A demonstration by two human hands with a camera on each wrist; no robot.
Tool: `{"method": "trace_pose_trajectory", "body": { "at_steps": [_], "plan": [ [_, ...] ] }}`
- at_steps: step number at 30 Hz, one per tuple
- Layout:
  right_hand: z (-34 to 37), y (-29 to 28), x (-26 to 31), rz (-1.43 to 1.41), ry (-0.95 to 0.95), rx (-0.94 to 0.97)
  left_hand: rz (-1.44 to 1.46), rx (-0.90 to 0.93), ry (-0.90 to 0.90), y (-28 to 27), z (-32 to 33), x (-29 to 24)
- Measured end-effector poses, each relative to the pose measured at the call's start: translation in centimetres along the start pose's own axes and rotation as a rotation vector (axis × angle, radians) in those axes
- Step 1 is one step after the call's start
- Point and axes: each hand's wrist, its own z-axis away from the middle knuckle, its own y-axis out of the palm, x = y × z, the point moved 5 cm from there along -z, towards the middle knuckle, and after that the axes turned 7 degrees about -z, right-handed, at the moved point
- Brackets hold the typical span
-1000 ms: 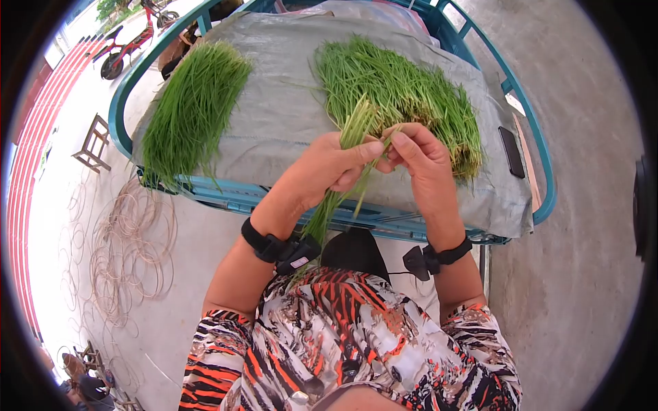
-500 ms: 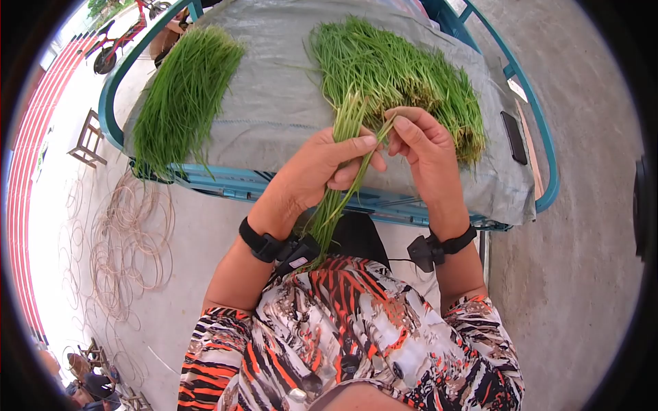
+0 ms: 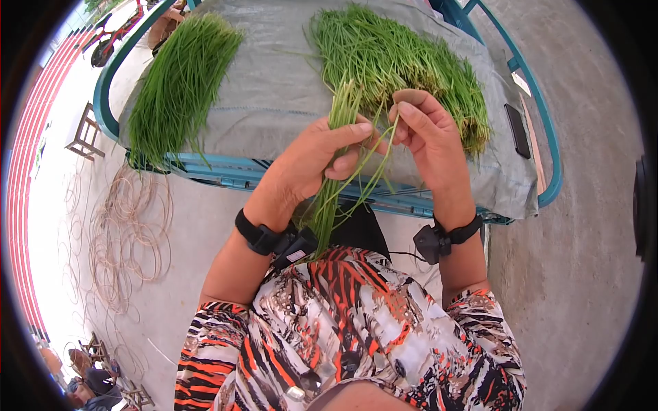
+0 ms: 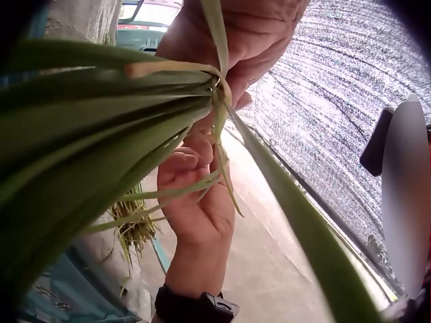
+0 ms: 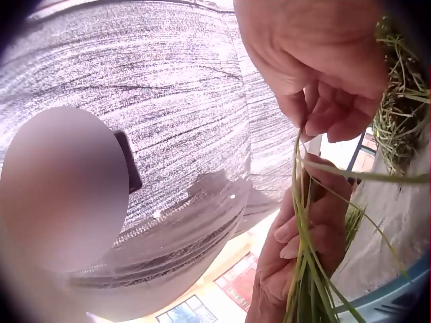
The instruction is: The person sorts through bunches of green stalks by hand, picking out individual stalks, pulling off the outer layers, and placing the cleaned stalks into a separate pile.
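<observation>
My left hand (image 3: 317,156) grips a bunch of chives (image 3: 346,103), its pale cut ends pointing up and its green leaves trailing toward my lap. Beside it, my right hand (image 3: 430,133) pinches a few loose chive stalks (image 3: 395,127) between thumb and forefinger. These stalks slant down from the fingertips and cross under the left hand. Close up in the right wrist view, the pinched stalks (image 5: 300,151) hang from the right fingertips, past the left hand (image 5: 316,229). In the left wrist view, broad leaves (image 4: 101,128) cover part of the left hand (image 4: 236,47).
A large heap of chives (image 3: 391,51) lies behind my hands on a grey sheet (image 3: 274,75), with another heap (image 3: 185,89) at left. The sheet covers a blue cart bed (image 3: 103,103). A phone (image 3: 517,130) lies at right. Coiled wire (image 3: 130,233) and a stool (image 3: 86,133) stand left.
My right hand has drawn away from the left, rightward and up, with the pinched stalks, which now spread apart below it. The left hand keeps its hold on the bunch.
</observation>
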Motion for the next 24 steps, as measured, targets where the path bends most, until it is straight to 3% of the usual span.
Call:
{"method": "trace_pose_trajectory", "body": {
  "at_steps": [6,15,24],
  "plan": [
    [-0.3,0.1,-0.2,0.198,-0.035,-0.009,-0.076,0.021,0.003,0.5,0.2,-0.1],
    [-0.1,0.3,-0.7,-0.058,0.033,0.045,0.071,0.11,-0.017,0.9,0.3,0.3],
    [0.3,0.4,-1.1,-0.105,0.009,0.098,0.09,0.138,-0.015,1.3,0.5,0.7]
  ]
}}
